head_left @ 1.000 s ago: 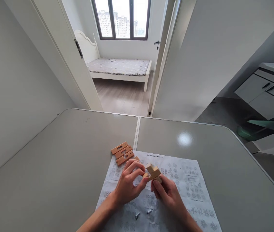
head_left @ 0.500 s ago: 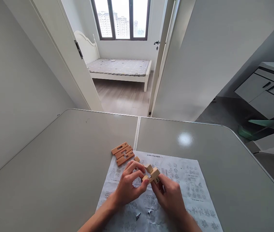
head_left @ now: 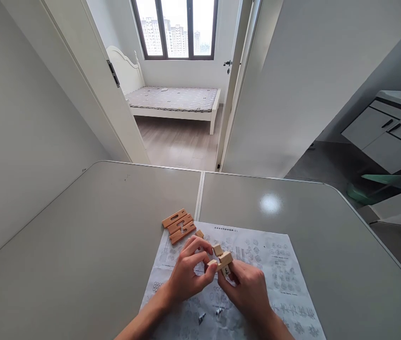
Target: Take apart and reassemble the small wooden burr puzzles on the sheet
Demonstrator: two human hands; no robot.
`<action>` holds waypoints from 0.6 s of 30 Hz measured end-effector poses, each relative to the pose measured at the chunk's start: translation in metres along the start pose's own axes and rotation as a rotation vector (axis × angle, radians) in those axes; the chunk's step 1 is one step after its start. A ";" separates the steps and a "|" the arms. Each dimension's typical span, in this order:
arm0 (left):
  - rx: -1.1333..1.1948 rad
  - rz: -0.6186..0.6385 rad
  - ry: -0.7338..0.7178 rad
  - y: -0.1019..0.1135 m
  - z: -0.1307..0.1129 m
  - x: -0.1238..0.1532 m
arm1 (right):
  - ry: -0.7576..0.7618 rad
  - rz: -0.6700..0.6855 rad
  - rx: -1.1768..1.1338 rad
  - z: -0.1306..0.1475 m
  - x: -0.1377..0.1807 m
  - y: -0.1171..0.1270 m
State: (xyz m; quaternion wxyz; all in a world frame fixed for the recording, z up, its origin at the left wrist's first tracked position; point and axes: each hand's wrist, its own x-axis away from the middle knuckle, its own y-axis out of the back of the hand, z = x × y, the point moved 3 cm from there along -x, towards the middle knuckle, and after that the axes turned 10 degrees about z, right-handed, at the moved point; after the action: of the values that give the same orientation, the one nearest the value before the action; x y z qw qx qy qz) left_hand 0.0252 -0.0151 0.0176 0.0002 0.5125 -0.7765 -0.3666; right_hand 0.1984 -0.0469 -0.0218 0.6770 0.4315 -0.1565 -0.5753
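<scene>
Over a printed sheet, both my hands hold pale notched wooden puzzle pieces. My left hand (head_left: 190, 270) pinches the left end of a light piece between thumb and fingers. My right hand (head_left: 248, 285) grips a wooden puzzle piece (head_left: 225, 258) marked with a "3" on its side. The pieces touch or interlock between the hands; their exact join is partly hidden by my fingers. Another pale wooden block (head_left: 217, 249) stands just behind them. Beyond my left fingers lies one more small light block (head_left: 199, 233), partly covered.
Reddish-brown slotted wooden pieces (head_left: 179, 225) lie side by side at the sheet's upper left corner. The printed paper sheet (head_left: 278, 264) shows many small diagrams. Small torn scraps (head_left: 202, 318) lie near its front. The grey table (head_left: 90, 245) has a seam down the middle.
My right hand has turned slightly and shifted a little down and left with the marked piece. My left hand stays nearly in place. The camera view has moved slightly.
</scene>
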 end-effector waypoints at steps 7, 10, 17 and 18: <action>0.010 0.011 0.004 0.001 -0.002 -0.002 | 0.054 0.040 0.007 -0.003 -0.002 0.001; 0.012 0.018 0.016 0.001 -0.001 -0.002 | 0.080 0.078 -0.010 -0.006 -0.003 0.000; 0.020 0.057 0.001 -0.005 0.006 0.002 | 0.039 0.094 -0.067 -0.008 -0.003 0.003; 0.020 0.056 -0.005 -0.005 0.007 0.002 | 0.027 0.095 -0.093 -0.008 -0.003 0.004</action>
State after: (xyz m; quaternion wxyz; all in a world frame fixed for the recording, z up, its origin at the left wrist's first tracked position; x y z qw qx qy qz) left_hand 0.0257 -0.0141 0.0083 0.0033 0.4896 -0.7941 -0.3601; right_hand 0.2057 -0.0407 -0.0227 0.7249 0.3994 -0.1406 -0.5433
